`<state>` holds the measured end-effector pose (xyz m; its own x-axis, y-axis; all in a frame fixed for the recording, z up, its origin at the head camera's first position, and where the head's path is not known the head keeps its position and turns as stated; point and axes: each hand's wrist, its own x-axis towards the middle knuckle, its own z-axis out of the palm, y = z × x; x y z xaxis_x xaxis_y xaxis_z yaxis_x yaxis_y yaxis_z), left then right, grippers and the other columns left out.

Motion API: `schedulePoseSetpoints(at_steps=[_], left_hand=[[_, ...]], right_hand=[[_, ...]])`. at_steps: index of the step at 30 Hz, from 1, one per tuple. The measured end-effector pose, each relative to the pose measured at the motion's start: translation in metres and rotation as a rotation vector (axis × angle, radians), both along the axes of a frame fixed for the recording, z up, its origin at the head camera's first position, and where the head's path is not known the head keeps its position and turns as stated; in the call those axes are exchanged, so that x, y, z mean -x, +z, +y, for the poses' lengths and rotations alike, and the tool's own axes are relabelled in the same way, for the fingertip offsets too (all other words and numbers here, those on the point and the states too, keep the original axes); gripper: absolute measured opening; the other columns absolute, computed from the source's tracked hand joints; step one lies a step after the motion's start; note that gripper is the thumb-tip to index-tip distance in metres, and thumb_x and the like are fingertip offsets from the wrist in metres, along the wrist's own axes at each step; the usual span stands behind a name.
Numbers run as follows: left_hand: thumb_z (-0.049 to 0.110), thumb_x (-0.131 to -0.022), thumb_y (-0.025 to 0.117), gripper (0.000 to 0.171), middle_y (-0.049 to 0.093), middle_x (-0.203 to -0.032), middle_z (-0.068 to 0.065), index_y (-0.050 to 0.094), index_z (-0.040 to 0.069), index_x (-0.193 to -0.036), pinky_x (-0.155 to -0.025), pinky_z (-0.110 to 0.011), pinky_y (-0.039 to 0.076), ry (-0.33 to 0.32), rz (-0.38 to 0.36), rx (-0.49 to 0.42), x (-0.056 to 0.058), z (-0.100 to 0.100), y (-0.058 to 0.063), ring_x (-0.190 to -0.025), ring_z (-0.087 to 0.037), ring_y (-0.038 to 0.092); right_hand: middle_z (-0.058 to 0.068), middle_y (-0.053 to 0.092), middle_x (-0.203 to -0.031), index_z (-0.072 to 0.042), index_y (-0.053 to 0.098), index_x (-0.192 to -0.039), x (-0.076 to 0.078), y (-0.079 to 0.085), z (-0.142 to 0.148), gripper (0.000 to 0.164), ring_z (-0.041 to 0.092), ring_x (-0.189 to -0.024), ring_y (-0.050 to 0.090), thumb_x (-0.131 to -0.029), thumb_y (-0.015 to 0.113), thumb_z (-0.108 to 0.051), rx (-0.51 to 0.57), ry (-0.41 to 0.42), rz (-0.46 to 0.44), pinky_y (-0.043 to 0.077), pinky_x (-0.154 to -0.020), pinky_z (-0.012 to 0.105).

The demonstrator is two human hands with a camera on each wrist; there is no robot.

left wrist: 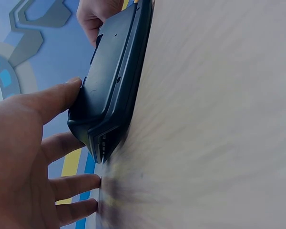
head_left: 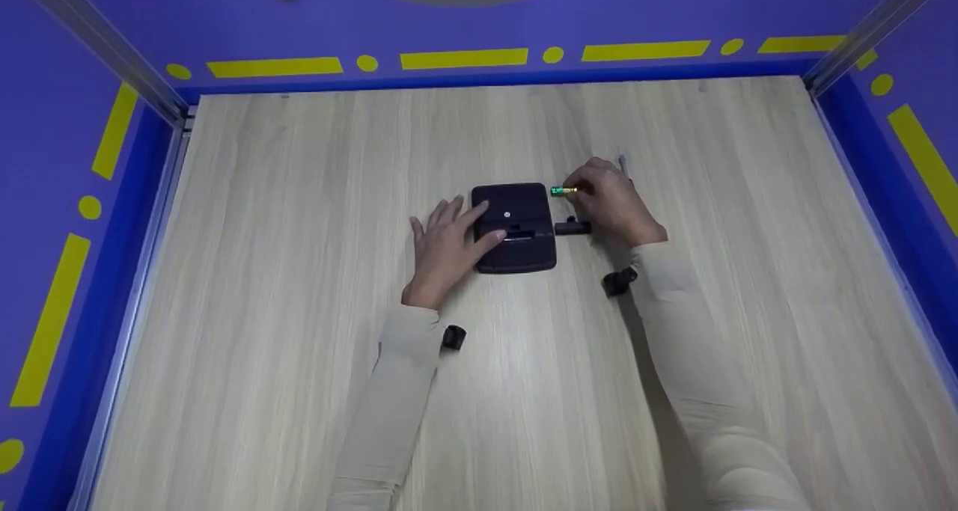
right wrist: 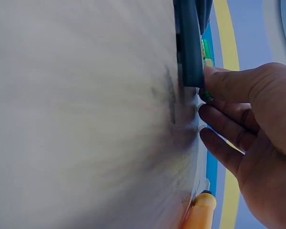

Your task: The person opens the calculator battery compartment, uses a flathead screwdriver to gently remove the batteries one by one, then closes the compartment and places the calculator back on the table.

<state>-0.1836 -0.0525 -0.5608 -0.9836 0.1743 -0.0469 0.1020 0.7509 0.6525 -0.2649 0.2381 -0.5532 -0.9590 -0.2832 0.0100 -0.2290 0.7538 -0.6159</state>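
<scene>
In the head view, your left hand (head_left: 447,248) lies between eight and nine o'clock of the dark device (head_left: 524,204), its fingers straight and spread. The thumb and index finger touch the device; the others fan out beside it, towards the table (head_left: 299,286).

The device lies flat in the middle of the table. It looks like stiff, light plastic, likely to slide if pushed; the side edges should give the surest hold, clear of the recess in its upper face.

A small dark piece (head_left: 573,228) lies just beside it at three o'clock, probably thin and easily snapped, best taken by its long sides. Whether it touches the device, you cannot tell.

At two o'clock is the battery (head_left: 563,191), its green end towards nine. Expect it rigid, smooth and apt to roll; take it round the barrel. Your right hand (head_left: 610,203) pinches its far end between thumb and fingertips, the other fingers loosely bent.

Near that hand lies an orange-handled tool (right wrist: 200,210).
</scene>
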Motion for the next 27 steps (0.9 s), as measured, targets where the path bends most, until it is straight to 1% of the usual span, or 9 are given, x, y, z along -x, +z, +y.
schedulePoseSetpoints(at_steps=[8,12,16,22,24,27], left_hand=[[0.062,-0.1,0.063,0.071,0.036,-0.168,-0.017,0.054,0.022,-0.158,-0.122,-0.074,-0.003,-0.003,0.006,-0.001,0.002,0.0,0.0,-0.159,-0.038,0.022],[0.062,-0.1,0.064,0.07,0.037,-0.168,-0.017,0.055,0.022,-0.158,-0.122,-0.074,-0.002,-0.003,0.013,0.0,0.002,0.0,-0.001,-0.159,-0.039,0.022],[0.061,-0.1,0.064,0.07,0.037,-0.168,-0.018,0.055,0.022,-0.158,-0.122,-0.074,-0.001,-0.006,0.011,0.008,0.002,0.001,-0.001,-0.159,-0.039,0.023],[0.061,-0.1,0.065,0.071,0.038,-0.167,-0.018,0.055,0.021,-0.157,-0.121,-0.075,-0.001,-0.005,0.022,-0.002,0.002,0.0,-0.002,-0.158,-0.04,0.023],[0.062,-0.1,0.065,0.071,0.038,-0.167,-0.018,0.056,0.021,-0.157,-0.121,-0.075,-0.002,-0.003,0.022,-0.008,0.002,0.0,-0.003,-0.159,-0.04,0.023],[0.062,-0.1,0.065,0.071,0.037,-0.168,-0.018,0.055,0.021,-0.157,-0.121,-0.075,-0.002,-0.003,0.016,-0.009,0.001,0.0,-0.003,-0.159,-0.04,0.023]], right_hand=[[0.013,0.066,-0.11,-0.002,0.078,-0.11,-0.001,0.001,0.0,0.012,0.03,-0.106,0.061,-0.099,0.075,-0.003,-0.02,0.018,0.038,0.053,-0.092,0.044],[0.012,0.066,-0.111,-0.003,0.078,-0.112,-0.004,0.0,0.001,0.013,0.029,-0.105,0.062,-0.099,0.075,-0.003,-0.004,0.004,0.033,0.053,-0.092,0.043],[0.011,0.066,-0.113,-0.004,0.077,-0.117,-0.009,-0.001,0.003,0.017,0.027,-0.106,0.062,-0.1,0.075,-0.004,0.064,-0.031,0.016,0.053,-0.094,0.043],[0.012,0.068,-0.115,0.0,0.075,-0.118,-0.021,0.004,0.006,0.018,0.027,-0.109,0.066,-0.101,0.074,-0.005,0.216,-0.084,0.087,0.054,-0.1,0.044],[0.011,0.069,-0.114,0.0,0.076,-0.116,-0.026,0.006,0.006,0.018,0.027,-0.108,0.066,-0.101,0.075,-0.008,0.231,-0.096,0.103,0.053,-0.099,0.045],[0.01,0.07,-0.112,-0.001,0.076,-0.114,-0.033,0.01,0.006,0.016,0.026,-0.106,0.066,-0.1,0.076,-0.008,0.229,-0.1,0.102,0.054,-0.098,0.044]])
